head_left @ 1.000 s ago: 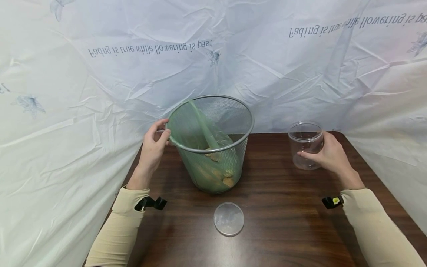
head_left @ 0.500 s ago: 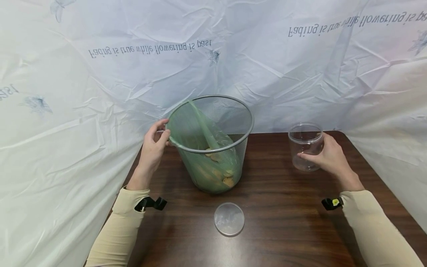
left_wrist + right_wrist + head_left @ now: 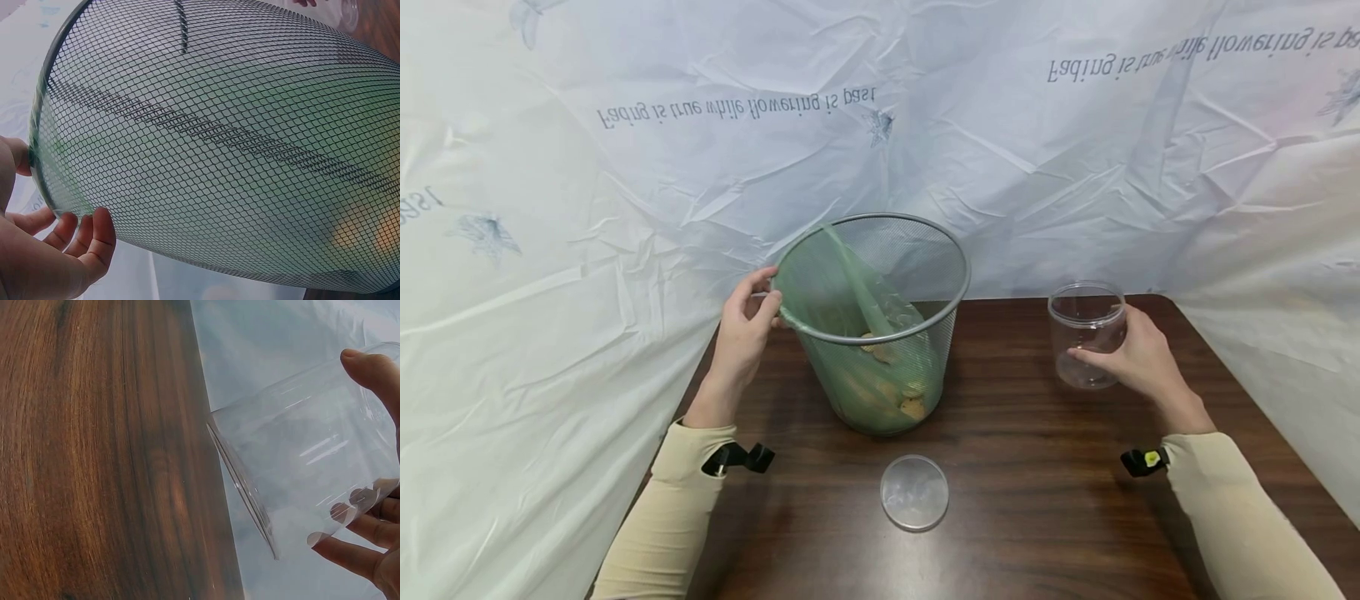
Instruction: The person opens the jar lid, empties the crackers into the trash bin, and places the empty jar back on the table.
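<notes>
A silver wire-mesh wastebasket (image 3: pixel 880 338) stands on the table, partly lined with a green plastic bag (image 3: pixel 871 304). Through the mesh, several round tan pieces like biscuits (image 3: pixel 913 408) show low in the bag. My left hand (image 3: pixel 745 321) grips the basket's left rim where the bag folds over it; the left wrist view shows the fingers bent at the rim beside the mesh wall (image 3: pixel 206 131). At the right, my right hand (image 3: pixel 1142 350) holds an empty, lidless clear plastic jar (image 3: pixel 1086 333) upright, thumb in front. The right wrist view shows fingertips along the jar's wall (image 3: pixel 300 462).
A clear round lid (image 3: pixel 914 493) lies flat on the dark wooden table (image 3: pixel 1015 533) in front of the basket. White printed sheeting (image 3: pixel 1000 167) hangs behind the table and down both sides. Each wrist carries a black strap mount (image 3: pixel 741 457).
My right hand has brought the jar slightly nearer, a little lower in the head view. My left hand and the basket have stayed put.
</notes>
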Available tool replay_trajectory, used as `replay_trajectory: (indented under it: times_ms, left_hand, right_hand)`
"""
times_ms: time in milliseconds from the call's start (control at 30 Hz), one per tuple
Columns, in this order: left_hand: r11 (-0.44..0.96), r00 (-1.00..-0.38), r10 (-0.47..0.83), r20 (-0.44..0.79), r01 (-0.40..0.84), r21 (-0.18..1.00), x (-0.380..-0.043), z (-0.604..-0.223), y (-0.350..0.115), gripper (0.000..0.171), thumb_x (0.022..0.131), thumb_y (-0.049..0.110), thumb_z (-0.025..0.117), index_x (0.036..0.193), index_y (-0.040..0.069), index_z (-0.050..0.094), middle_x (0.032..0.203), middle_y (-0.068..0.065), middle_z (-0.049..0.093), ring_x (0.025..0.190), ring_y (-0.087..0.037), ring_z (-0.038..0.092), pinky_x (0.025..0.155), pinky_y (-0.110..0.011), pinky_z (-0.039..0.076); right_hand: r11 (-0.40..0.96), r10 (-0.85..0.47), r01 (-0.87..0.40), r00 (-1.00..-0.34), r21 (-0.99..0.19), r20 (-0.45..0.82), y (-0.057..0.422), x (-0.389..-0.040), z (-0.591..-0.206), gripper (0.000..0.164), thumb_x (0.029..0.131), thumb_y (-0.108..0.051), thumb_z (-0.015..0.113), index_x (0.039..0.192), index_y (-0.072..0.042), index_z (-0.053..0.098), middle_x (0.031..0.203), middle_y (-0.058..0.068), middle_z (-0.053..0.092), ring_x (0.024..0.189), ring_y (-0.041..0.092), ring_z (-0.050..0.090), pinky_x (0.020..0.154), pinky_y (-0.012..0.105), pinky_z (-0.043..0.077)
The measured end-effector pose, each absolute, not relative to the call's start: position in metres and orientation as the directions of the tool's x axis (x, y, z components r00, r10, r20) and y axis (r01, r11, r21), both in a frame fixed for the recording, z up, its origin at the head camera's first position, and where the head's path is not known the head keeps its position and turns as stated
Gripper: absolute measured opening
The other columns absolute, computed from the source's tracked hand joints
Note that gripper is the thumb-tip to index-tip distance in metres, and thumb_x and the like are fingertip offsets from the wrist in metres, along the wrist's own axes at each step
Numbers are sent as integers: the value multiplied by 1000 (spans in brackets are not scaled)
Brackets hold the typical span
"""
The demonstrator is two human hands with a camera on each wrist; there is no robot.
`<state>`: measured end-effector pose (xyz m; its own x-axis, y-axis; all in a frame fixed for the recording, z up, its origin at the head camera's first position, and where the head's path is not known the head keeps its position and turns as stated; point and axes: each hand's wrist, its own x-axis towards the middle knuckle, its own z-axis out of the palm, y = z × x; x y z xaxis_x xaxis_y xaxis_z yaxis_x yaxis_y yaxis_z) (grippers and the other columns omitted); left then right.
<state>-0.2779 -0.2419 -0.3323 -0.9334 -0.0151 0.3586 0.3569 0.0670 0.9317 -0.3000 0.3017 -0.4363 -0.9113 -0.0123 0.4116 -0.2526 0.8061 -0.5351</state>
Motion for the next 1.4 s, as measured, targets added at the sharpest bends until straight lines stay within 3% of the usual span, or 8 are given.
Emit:
replay_trajectory:
  times_ms: [233,467,1033,1267,1400]
  left_hand:
    - [72,-932,-12,361,359,930,-277,-331,-241,43,99,10,52,140,-2,45,107,-2,41,86,-11,49,65,-23,49]
    - [65,-933,-9,359,358,932,-277,-331,-242,43,99,11,52,140,-2,45,107,-1,41,86,-11,48,65,-24,49]
    - [66,-932,-13,363,361,930,-280,-332,-243,43,99,11,52,140,-2,46,107,-1,41,87,-11,49,65,-25,50]
    - [63,-933,-6,361,360,931,-280,-331,-244,43,99,10,52,140,-2,45,107,-1,40,87,-11,48,66,-26,50]
    - [61,-932,-2,361,361,931,-279,-331,-244,43,99,10,51,140,-2,45,107,-1,40,87,-11,48,66,-24,49]
  right_hand:
    - [802,-23,-258,-914,-539,404,302,-301,-440,79,64,-39,91,120,1,53,108,22,54,98,38,50,76,57,39]
    - [803,-23,-260,-912,-536,409,302,-301,-443,75,63,-38,92,117,-1,55,105,19,55,93,32,51,74,52,39]
    - [788,-3,-239,-923,-567,384,303,-297,-446,78,62,-36,92,119,1,54,107,22,54,104,41,51,83,61,39]
    - [795,-3,-224,-931,-564,366,303,-296,-450,88,64,-37,91,129,3,48,115,28,52,111,47,48,87,67,36]
    - [795,6,-223,-927,-564,374,303,-295,-451,85,63,-37,92,126,4,50,113,27,53,110,47,49,88,66,37]
